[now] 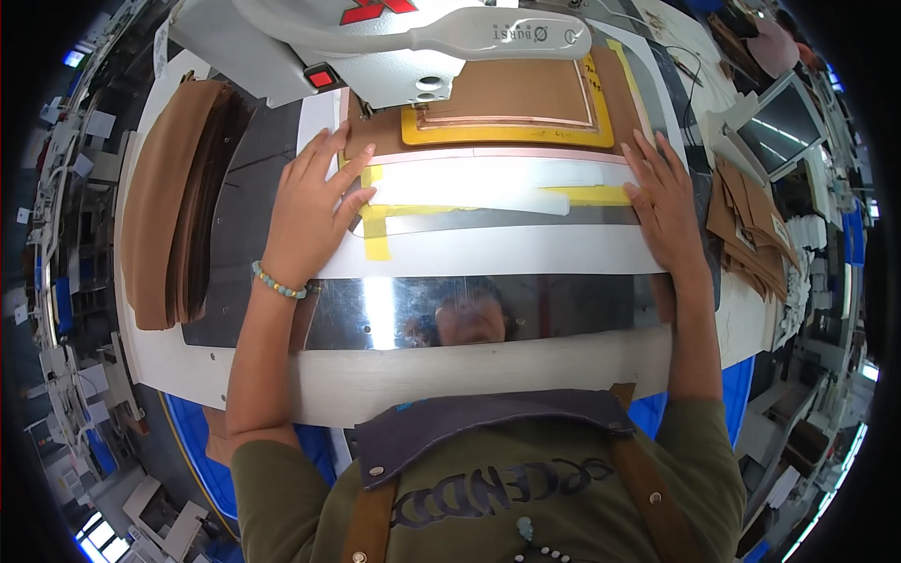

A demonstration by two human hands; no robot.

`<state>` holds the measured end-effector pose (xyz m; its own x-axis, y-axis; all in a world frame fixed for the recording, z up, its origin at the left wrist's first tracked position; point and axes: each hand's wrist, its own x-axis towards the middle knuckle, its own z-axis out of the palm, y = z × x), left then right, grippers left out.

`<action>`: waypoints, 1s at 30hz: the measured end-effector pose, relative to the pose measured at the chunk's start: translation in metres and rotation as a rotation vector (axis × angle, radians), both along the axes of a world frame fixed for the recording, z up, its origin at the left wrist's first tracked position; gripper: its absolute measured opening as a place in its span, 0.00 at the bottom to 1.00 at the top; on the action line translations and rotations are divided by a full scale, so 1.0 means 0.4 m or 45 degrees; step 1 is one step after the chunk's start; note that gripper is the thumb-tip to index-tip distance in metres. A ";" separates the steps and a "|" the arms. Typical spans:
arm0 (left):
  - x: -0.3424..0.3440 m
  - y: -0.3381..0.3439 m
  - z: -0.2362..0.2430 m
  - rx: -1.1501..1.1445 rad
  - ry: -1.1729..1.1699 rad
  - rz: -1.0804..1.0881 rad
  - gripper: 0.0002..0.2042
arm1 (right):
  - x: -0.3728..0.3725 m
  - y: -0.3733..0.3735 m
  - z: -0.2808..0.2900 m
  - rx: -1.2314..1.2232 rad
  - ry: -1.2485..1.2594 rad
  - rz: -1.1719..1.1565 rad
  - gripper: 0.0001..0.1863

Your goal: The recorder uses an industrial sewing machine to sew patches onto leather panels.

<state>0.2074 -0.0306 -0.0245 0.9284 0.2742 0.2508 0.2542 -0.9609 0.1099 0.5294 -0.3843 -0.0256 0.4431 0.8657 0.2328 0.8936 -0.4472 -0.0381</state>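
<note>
A brown flat panel [375, 136] lies beneath the machine head, with a yellow frame-shaped template [507, 143] on top of it. Along the panel's near edge runs a white sheet [488, 249] with strips of yellow tape [376, 225]. My left hand [314, 202] rests flat at the panel's near left corner, fingers spread, and a beaded bracelet circles its wrist. At the near right corner my right hand [666, 202] lies with its fingers stretched out over the edge. Neither hand grips anything.
Above the template hangs a white sewing machine head [375, 70] with a red switch [321, 77]. A stack of brown pieces [174, 206] stands at left. More brown pieces [746, 225] lie at right, near a screen [777, 124]. A shiny metal plate [563, 314] lies nearer me.
</note>
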 end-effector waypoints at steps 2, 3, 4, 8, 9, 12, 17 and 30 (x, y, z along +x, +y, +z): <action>0.001 0.001 0.000 0.006 0.010 -0.003 0.25 | 0.004 -0.003 0.000 0.013 0.003 0.009 0.28; 0.000 0.002 -0.004 0.030 0.021 0.012 0.25 | 0.004 -0.004 -0.001 -0.005 0.001 -0.010 0.28; -0.005 0.008 -0.009 0.021 0.019 -0.004 0.25 | 0.003 0.002 -0.002 0.019 0.019 0.008 0.27; -0.003 0.006 -0.007 0.035 -0.060 -0.029 0.22 | 0.009 -0.007 -0.003 0.056 0.032 0.038 0.27; -0.004 0.003 0.000 -0.004 -0.048 -0.022 0.21 | 0.004 -0.006 -0.003 0.054 0.009 0.033 0.27; 0.028 -0.004 -0.003 -0.116 -0.049 -0.076 0.21 | 0.025 -0.037 -0.013 0.137 -0.030 0.079 0.27; -0.020 0.020 -0.013 -0.047 -0.029 -0.091 0.23 | 0.038 -0.016 0.002 0.308 -0.099 0.096 0.25; 0.000 0.014 -0.017 -0.129 -0.014 -0.055 0.25 | 0.535 -0.587 0.187 0.138 0.669 -0.650 0.17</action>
<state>0.2073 -0.0251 -0.0311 0.9371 0.2586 0.2344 0.2111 -0.9547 0.2095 0.7435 -0.6189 0.0492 0.8611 0.5062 -0.0487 0.4270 -0.7718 -0.4712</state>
